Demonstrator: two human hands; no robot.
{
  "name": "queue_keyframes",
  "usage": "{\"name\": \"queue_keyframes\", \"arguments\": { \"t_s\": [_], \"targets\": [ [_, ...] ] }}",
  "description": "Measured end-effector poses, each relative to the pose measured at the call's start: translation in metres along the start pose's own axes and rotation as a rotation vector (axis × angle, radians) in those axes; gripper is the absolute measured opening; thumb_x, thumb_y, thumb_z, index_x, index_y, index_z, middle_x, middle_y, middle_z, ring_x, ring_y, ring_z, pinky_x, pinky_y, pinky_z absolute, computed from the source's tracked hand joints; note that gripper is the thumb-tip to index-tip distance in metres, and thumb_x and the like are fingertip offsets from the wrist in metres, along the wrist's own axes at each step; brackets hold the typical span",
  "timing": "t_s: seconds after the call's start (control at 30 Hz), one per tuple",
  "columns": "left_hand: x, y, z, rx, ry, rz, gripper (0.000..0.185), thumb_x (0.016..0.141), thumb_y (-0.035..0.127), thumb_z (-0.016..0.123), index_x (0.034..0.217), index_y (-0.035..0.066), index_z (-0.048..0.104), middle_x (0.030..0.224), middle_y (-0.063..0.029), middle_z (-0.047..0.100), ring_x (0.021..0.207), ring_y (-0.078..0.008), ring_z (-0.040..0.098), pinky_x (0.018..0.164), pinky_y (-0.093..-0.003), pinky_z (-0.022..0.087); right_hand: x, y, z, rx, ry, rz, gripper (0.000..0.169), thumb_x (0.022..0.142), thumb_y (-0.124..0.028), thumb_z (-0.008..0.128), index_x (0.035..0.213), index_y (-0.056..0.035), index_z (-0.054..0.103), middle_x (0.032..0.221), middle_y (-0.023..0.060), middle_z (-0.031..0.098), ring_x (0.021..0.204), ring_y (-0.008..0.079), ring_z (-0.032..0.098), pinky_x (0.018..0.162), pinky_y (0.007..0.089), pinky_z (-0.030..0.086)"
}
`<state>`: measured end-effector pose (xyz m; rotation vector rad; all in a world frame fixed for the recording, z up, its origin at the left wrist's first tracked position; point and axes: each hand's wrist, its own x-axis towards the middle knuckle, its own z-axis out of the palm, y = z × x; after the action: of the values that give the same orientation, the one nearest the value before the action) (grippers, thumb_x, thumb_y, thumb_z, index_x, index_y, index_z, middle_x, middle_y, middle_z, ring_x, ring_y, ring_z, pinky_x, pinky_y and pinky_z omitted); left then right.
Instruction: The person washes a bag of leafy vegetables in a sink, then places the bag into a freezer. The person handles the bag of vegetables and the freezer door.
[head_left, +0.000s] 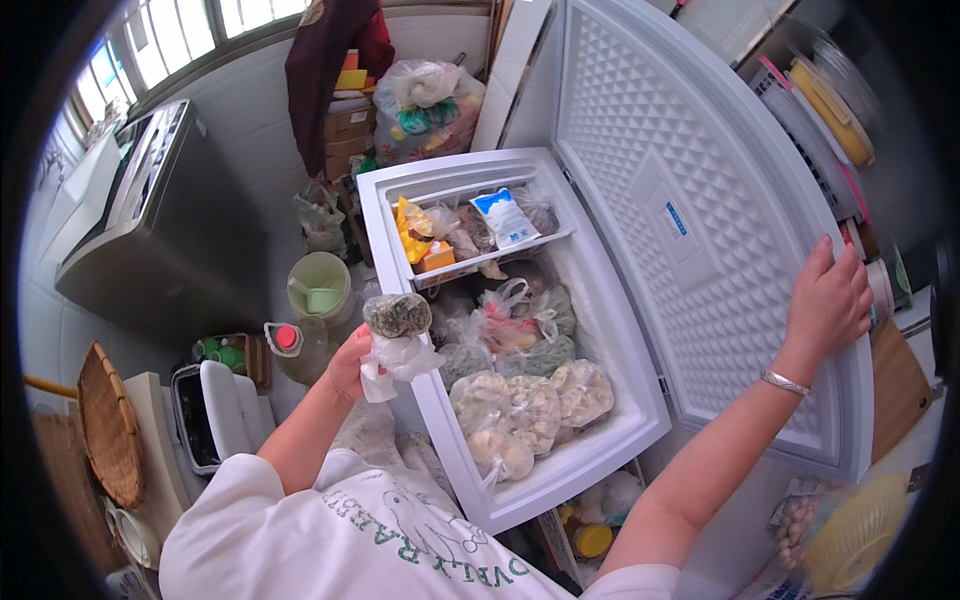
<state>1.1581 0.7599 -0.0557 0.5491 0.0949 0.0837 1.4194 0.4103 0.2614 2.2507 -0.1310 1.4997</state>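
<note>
My left hand (351, 366) grips a clear plastic bag of dark greenish food (396, 314), its loose white end hanging below, just outside the near left rim of a white chest freezer (480, 510). On the edge of the raised freezer lid (705, 195) rests my right hand (829, 300), fingers over the rim. Inside the freezer lie clear bags of pale, lumpy food (510, 412), with bags of green food (536, 358) behind them. A white basket (491, 264) at the far end holds a blue and white packet (505, 217), a yellow packet (412, 229) and other bags.
Left of the freezer stand a bucket with a green scoop (321, 289), a jug with a red cap (287, 337) and an open bin (196, 420). A large stuffed plastic bag (427, 112) is behind the freezer. A wooden board (900, 390) stands beyond the lid at right.
</note>
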Motion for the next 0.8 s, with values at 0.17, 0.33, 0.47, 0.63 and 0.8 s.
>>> {"name": "queue_keyframes", "arguments": {
  "t_s": [0.17,0.33,0.47,0.63,0.8],
  "targets": [
    [-0.028,0.004,0.0,-0.031,0.028,0.003,0.058,0.075,0.025,0.067,0.123,0.003,0.045,0.102,-0.0097,0.06,0.082,-0.0157,0.062,0.066,-0.0271,0.054,0.0,0.001,0.011,-0.036,0.019,0.03,0.043,0.09,-0.048,0.042,0.114,-0.0159,0.057,0.115,0.0034,0.06,0.106,0.028,0.054,0.083,0.0462,0.041],
    [-0.046,0.022,-0.022,-0.094,-0.024,-0.01,0.062,0.074,0.026,0.067,0.126,0.003,0.042,0.108,-0.0116,0.058,0.089,-0.0192,0.062,0.073,-0.0313,0.054,0.002,0.002,0.018,-0.056,-0.024,0.087,0.047,0.09,-0.051,0.039,0.117,-0.0171,0.057,0.116,0.0043,0.06,0.107,0.03,0.054,0.085,0.0481,0.039],
    [-0.052,0.035,-0.036,-0.135,-0.004,0.004,0.065,0.074,0.026,0.066,0.129,0.003,0.039,0.113,-0.0132,0.056,0.097,-0.0229,0.06,0.081,-0.0359,0.052,-0.001,0.002,0.025,-0.097,-0.017,0.106,0.048,0.089,-0.051,0.038,0.116,-0.0163,0.058,0.114,0.0048,0.061,0.104,0.0312,0.055,0.083,0.0482,0.041],
    [-0.069,0.061,-0.05,-0.202,0.014,0.023,0.066,0.074,0.026,0.066,0.13,0.003,0.038,0.117,-0.0152,0.054,0.103,-0.0264,0.059,0.087,-0.0412,0.049,0.009,-0.009,0.022,-0.112,-0.004,0.096,0.046,0.089,-0.049,0.039,0.11,-0.0136,0.061,0.107,0.0072,0.063,0.097,0.0323,0.058,0.077,0.0474,0.045],
    [-0.083,0.093,-0.06,-0.119,0.016,0.051,0.069,0.075,0.027,0.066,0.132,0.004,0.036,0.118,-0.0133,0.053,0.102,-0.0229,0.059,0.085,-0.0387,0.05,0.011,0.005,0.023,0.002,-0.083,0.088,0.042,0.089,-0.044,0.043,0.106,-0.0112,0.063,0.103,0.0099,0.064,0.092,0.03,0.06,0.075,0.044,0.047]
  ]
}}
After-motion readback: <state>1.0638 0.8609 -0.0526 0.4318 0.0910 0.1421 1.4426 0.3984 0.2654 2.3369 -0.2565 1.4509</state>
